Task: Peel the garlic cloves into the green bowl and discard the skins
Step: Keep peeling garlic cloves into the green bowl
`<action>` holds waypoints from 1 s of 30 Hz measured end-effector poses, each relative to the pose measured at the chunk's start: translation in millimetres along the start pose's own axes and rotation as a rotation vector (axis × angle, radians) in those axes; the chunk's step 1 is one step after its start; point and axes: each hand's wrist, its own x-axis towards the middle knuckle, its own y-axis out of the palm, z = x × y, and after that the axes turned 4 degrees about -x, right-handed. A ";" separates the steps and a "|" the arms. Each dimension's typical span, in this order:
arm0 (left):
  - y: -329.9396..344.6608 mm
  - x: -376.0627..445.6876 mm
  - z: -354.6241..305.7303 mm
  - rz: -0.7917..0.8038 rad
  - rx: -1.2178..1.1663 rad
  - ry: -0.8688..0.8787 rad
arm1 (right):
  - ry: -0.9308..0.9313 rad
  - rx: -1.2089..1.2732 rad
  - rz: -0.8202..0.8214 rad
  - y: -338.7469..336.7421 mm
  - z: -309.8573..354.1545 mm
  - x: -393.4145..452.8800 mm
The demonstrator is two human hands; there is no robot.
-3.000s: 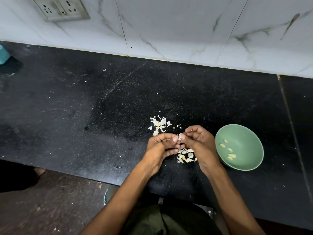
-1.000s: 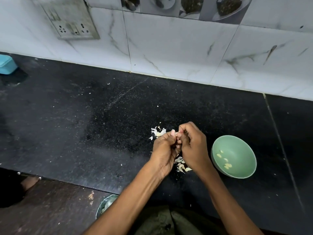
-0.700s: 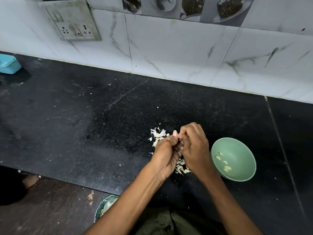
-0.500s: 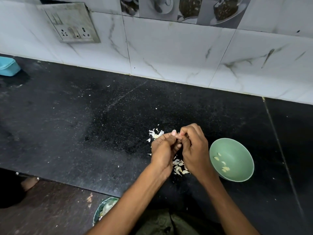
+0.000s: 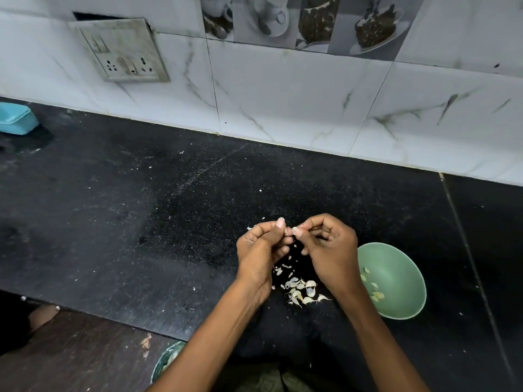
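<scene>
Right at the near edge, below the worktop, a round container peeks out by the left forearm, contents too blurred to call. Moving up: a scatter of garlic skins lies on the dark surface between the wrists, and just to the right sits the green bowl with a few peeled cloves on its floor, part of its left rim hidden behind the right wrist.

Now the action. The left hand and the right hand are raised above the skins, both curled, thumbs and forefingers meeting tip to tip around something tiny. That ought to be the garlic clove, but it is so buried in the fingers that I cannot make it out. Compared with half a second ago, the hands have drawn slightly apart and the right knuckles have rolled outward, which reads like a strip of skin being tugged free. If so, this clove is close to bare and the next stop is the bowl on the right. The skins are not yet discarded.

Further back, more flecks show just past the left knuckles, a blue box sits far left, and the socket plate hangs on the tiled wall.
</scene>
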 end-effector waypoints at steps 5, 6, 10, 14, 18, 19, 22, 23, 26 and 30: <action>-3.5 4.7 0.8 0.039 -0.019 -0.026 | 0.061 0.071 0.050 -2.0 7.0 5.2; -3.9 5.8 0.8 0.044 -0.029 -0.033 | 0.071 0.066 0.062 -2.7 8.9 6.3; -4.1 10.3 -0.7 0.071 -0.082 -0.074 | 0.088 0.026 0.084 -1.5 14.0 6.5; -4.1 15.8 -1.1 0.114 -0.150 -0.174 | 0.010 -0.121 0.060 4.2 16.3 7.4; -5.1 20.5 -0.6 0.140 -0.185 -0.245 | -0.070 -0.237 0.035 5.3 21.5 8.8; -5.1 21.1 -0.6 0.145 -0.185 -0.251 | -0.084 -0.257 0.031 5.0 23.3 9.2; -2.6 21.0 -2.2 0.157 -0.157 -0.249 | -0.096 -0.283 0.020 3.1 26.3 10.1; -1.7 20.9 -2.9 0.154 -0.134 -0.240 | -0.089 -0.281 0.017 2.5 26.2 10.1; -0.6 19.7 -4.3 0.153 -0.061 -0.213 | -0.074 -0.280 0.021 0.0 26.1 9.8; -0.3 17.5 -4.8 0.176 0.008 -0.182 | -0.089 -0.290 0.044 -4.7 28.6 10.0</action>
